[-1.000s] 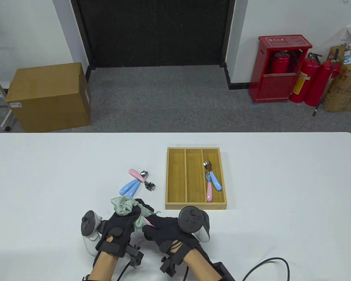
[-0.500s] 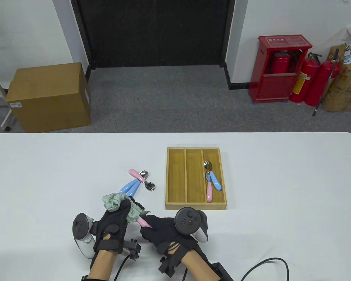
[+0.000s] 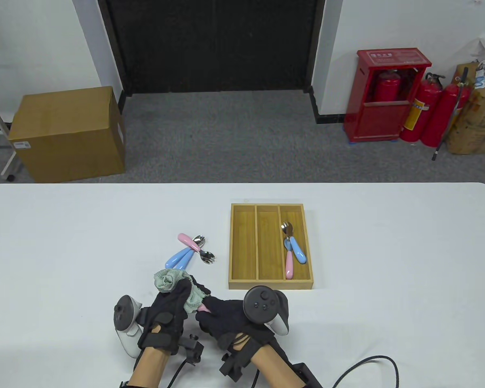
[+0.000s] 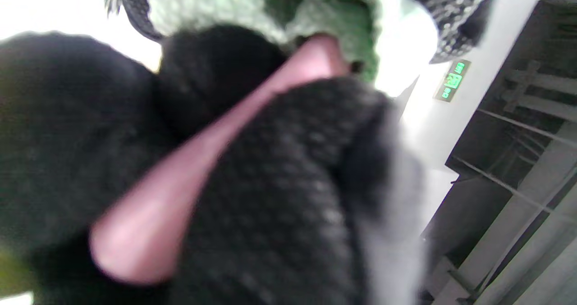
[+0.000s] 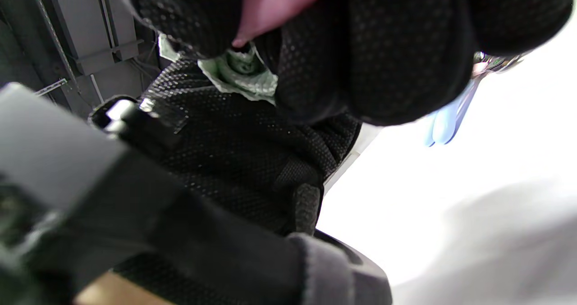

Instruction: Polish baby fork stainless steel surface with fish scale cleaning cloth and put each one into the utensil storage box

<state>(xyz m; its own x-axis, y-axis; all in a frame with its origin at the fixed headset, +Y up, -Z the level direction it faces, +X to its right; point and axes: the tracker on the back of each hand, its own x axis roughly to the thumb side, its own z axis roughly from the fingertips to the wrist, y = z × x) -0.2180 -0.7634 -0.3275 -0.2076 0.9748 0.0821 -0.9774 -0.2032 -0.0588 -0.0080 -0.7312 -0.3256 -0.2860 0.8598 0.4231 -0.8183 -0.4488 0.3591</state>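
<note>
My left hand [image 3: 173,301] grips a crumpled green cleaning cloth [image 3: 170,281] wrapped round the steel end of a pink-handled baby fork [image 3: 204,309]. My right hand [image 3: 222,317] holds that fork by its pink handle [image 4: 189,161]. The fork's head is hidden inside the cloth [image 4: 315,7]. Three more baby forks [image 3: 192,251], one pink and two blue, lie on the table just beyond the hands. The wooden utensil storage box [image 3: 270,246] stands to the right of them, with a blue fork and a pink fork [image 3: 292,252] in its right compartment.
The white table [image 3: 388,262] stretches wide on both sides. A black cable [image 3: 372,361] loops near the front edge at the right. Beyond the table are a cardboard box [image 3: 66,133] and red fire extinguishers [image 3: 428,109] on the floor.
The left hand with the cloth slid out along the fork toward the upper left, baring more pink handle, then came back down over it. The right hand stayed nearly still.
</note>
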